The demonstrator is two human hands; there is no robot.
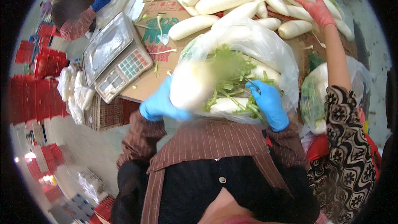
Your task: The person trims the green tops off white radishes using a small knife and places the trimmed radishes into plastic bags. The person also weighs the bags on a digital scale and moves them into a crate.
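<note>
My left hand (161, 102), in a blue glove, grips a white radish (190, 84) by its lower left side. Motion blurs this radish and the green leaf stubs (228, 65) at its top. In my blue-gloved right hand (270, 104) is a thin dark tool, probably a small knife (249, 78), mostly hidden by the fingers. Between and beyond my hands, a clear plastic bag (273, 45) gapes, with cut leaf stalks (230, 91) and another white radish (231, 105) inside.
White radishes (228, 1) are heaped on a cardboard-covered table (161, 65). A digital scale (121, 71) stands to the left. From the right, a co-worker's pink-gloved hand (318, 11) touches the heap. Another person's blue-gloved hand (101, 0) appears upper left, above stacked red crates (37, 96).
</note>
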